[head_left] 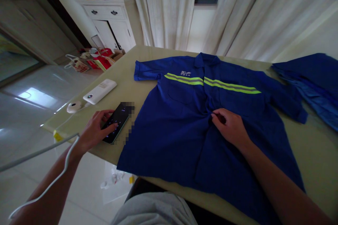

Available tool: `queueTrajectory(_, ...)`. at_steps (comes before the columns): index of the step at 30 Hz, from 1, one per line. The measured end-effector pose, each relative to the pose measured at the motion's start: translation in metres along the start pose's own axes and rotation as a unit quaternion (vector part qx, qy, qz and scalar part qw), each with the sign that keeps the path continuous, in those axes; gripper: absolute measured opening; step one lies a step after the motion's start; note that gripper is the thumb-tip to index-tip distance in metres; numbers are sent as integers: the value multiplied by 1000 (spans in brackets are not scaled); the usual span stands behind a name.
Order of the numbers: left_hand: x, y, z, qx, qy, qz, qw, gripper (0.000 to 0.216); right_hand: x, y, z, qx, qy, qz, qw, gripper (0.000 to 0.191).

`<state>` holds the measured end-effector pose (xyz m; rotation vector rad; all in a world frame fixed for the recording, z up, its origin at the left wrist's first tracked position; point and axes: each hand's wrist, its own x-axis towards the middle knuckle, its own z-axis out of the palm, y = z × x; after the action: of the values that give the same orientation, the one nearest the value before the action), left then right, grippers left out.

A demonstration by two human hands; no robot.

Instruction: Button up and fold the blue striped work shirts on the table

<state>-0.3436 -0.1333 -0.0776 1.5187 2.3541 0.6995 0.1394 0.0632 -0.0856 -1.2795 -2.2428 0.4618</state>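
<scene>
A blue short-sleeved work shirt (169, 133) with yellow-green and grey reflective bands lies spread front side up, its collar at the far side. My right hand (230, 126) pinches the shirt's front placket near the middle, and the cloth puckers around the fingertips. To the left of the shirt is a smartphone (121, 117) with a dark, lit screen showing small marks. My left hand (93, 130) grips its left edge, with the thumb on the screen and the other fingers along the far left side.
The pale table (142, 54) carries a white power bank (100, 91) and a small round white device (74, 107) at the left. A white cable (64, 165) runs over my left forearm. More blue clothing (311, 77) lies at the right. Bags (105, 58) stand on the floor beyond.
</scene>
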Motion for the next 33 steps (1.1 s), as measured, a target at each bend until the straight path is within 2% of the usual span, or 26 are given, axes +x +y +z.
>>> queueTrajectory(7,4,17,2,17,28,-45,998,71,-1,-2,-2,13,-10,15,1000,23)
queueTrajectory(12,0,22,-7,-63,-18,-50,997,68,-1,-3,-2,10,-4,6,1000,22)
queueTrajectory(23,-3,18,-13,-105,-24,-58,992,73,-1,4,1,8,1,-8,1000,22)
queueTrajectory(27,-5,17,-23,-131,-74,-44,988,70,-2,3,1,7,3,-7,1000,23)
queueTrajectory(30,-5,12,-28,-120,-108,-34,986,77,-2,3,0,11,6,-8,1000,22)
queueTrajectory(33,-5,13,-27,-83,-92,-25,992,85,-2,2,0,13,6,-13,1000,22)
